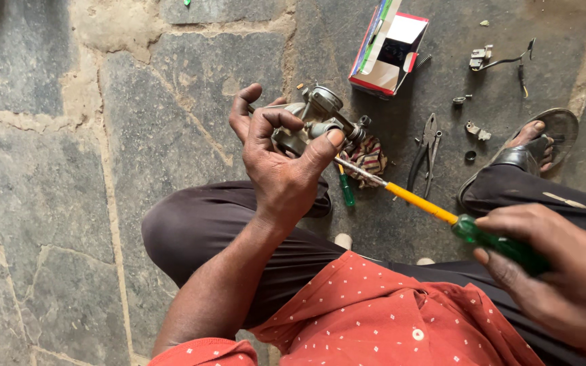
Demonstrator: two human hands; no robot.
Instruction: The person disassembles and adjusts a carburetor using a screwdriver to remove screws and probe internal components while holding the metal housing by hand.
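- Grey metal carburetor (313,118), centre of frame, gripped by the left hand (281,166).
- Right hand (564,285) clamps a green-handled screwdriver (442,215), tip at the carburetor.
- Open cardboard box (389,46), top centre; contents unclear.

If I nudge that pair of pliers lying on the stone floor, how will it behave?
The pliers look like rigid metal, so probably heavy for their size and stiff. They lie flat with the handles spread, so they would likely slide or pivot rather than roll. The handles may swing at the joint when lifted.
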